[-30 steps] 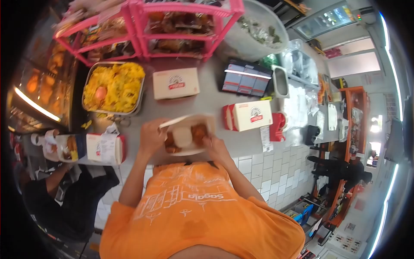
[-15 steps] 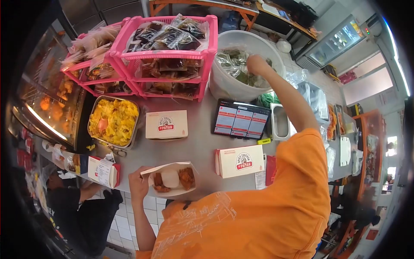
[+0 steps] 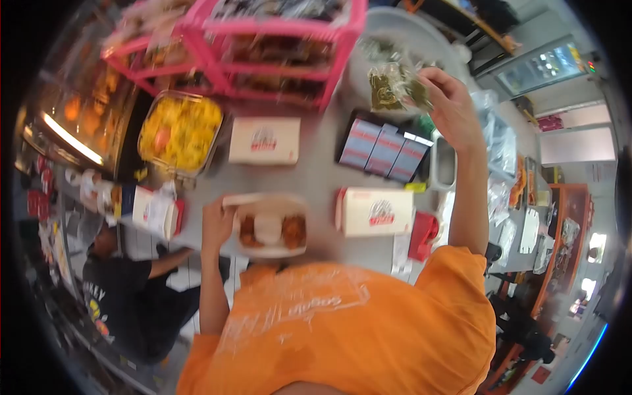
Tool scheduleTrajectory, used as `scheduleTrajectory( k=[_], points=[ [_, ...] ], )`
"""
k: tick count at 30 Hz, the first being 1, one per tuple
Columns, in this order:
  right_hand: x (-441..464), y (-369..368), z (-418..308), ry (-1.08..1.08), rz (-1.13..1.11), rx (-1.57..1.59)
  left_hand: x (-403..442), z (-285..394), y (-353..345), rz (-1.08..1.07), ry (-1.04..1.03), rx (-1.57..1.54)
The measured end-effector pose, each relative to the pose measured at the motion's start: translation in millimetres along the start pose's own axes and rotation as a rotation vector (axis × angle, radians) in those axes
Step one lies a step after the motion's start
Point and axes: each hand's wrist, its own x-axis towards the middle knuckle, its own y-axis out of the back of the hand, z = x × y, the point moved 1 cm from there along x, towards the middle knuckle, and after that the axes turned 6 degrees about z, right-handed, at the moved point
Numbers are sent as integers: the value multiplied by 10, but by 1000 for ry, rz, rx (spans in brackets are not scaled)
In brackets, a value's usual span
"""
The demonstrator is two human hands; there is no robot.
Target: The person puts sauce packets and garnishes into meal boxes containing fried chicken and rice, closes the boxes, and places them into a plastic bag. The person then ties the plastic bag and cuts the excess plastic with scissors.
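Note:
My left hand (image 3: pixel 218 225) grips the left edge of an open cardboard food box (image 3: pixel 271 251). Inside the box, pieces of fried chicken (image 3: pixel 293 230) lie on either side of a white mound of rice (image 3: pixel 268 230). My right hand (image 3: pixel 453 108) is closed on a clear plastic packet with dark green contents (image 3: pixel 386 92), held above the front of a large white tub (image 3: pixel 421 29). More such packets seem to lie in the tub, though motion blurs them. A tablet (image 3: pixel 382 150) stands just below the held packet.
Closed printed boxes (image 3: pixel 264 141) (image 3: pixel 376 212) stand on the metal counter (image 3: pixel 316 164), with another box (image 3: pixel 157 212) at left. A tray of yellow food (image 3: pixel 181 131), pink racks of packets (image 3: pixel 280 27) and a warm display case (image 3: pixel 72 131) stand leftward. A person in black (image 3: pixel 131 289) is at lower left.
My right hand has come up out of the tub with a green packet. My left hand keeps hold of the open box. The camera view has shifted, and the person at left has moved.

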Motion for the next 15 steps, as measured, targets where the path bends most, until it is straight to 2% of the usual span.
scheduleTrajectory(
  k=[1,3,4,5,6,7,8,10,12,13,14,15],
  points=[
    [-370,-369,-98,-56,26,63,24,29,14,-12,-18,-26],
    [-894,-733,157,-207,-2,12,110,33,69,-72,-2,10],
    [-1166,-1056,285,-165,-62,135,104,152,103,-84,-6,7],
    [-1377,-1299,440,-234,-140,200,90,128,87,-87,14,-62],
    [-1578,-1590,701,-203,-84,47,97,108,72,-85,23,-137],
    [-1753,-1926,957,-226,2,36,113,84,72,-77,34,-141],
    [-1867,-2215,1205,-117,92,-209,120,66,77,-106,50,-132],
    [-2000,-2537,1843,327,116,-465,64,53,134,-132,66,-131],
    [-2118,-2662,2074,358,152,-571,103,86,218,-276,46,-74],
    [-2184,-2679,2134,382,191,-668,134,80,305,-265,39,-79],
    [-2259,-2660,1908,276,174,-657,145,46,417,-456,-16,-269],
    [-2315,-2618,1685,345,233,-635,160,-24,537,-657,-74,-456]
  ],
)
